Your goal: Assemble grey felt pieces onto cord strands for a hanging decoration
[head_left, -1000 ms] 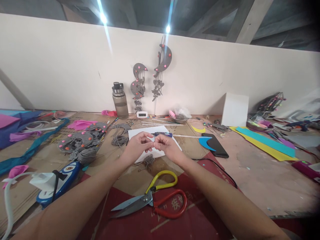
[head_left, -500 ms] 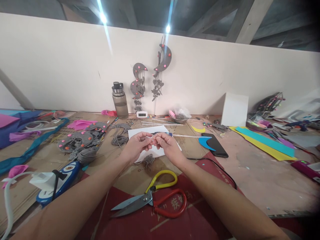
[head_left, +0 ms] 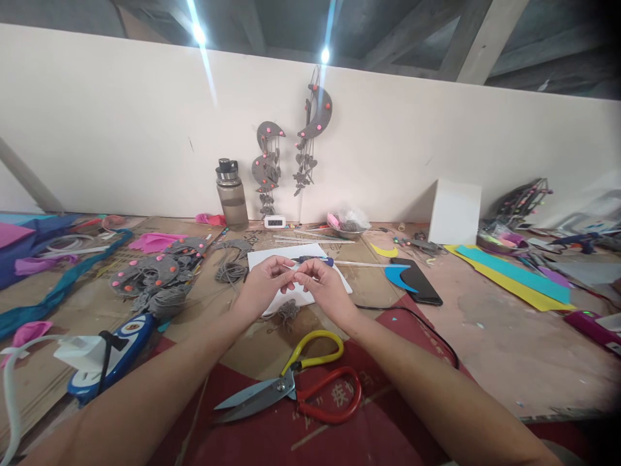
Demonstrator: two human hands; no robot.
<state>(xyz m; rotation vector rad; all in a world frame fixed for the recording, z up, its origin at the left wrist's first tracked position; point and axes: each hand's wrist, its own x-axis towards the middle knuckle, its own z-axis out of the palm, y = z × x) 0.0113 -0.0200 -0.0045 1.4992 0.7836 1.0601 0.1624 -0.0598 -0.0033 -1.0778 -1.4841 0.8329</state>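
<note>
My left hand point(head_left: 266, 283) and my right hand point(head_left: 322, 285) meet fingertip to fingertip over a white sheet point(head_left: 303, 298). Both are pinched closed; whatever lies between the fingertips is too small or hidden to name. Just below them rests a small tangle of grey yarn point(head_left: 288, 312). Nearer to me lie scissors point(head_left: 284, 386) with one yellow and one red handle, blades pointing left. Behind my right hand, a dark blue handle point(head_left: 327, 261) shows partly.
Felt moons with pink dots point(head_left: 160, 272) and a power strip point(head_left: 114, 356) lie on the left. A bottle point(head_left: 233, 197) stands by the wall. To the right are a black phone point(head_left: 422, 285), a blue felt crescent point(head_left: 400, 278) and coloured sheets point(head_left: 514, 275).
My fingertips have shifted very slightly against each other, still pinched together over the white sheet. The things on the table have not moved.
</note>
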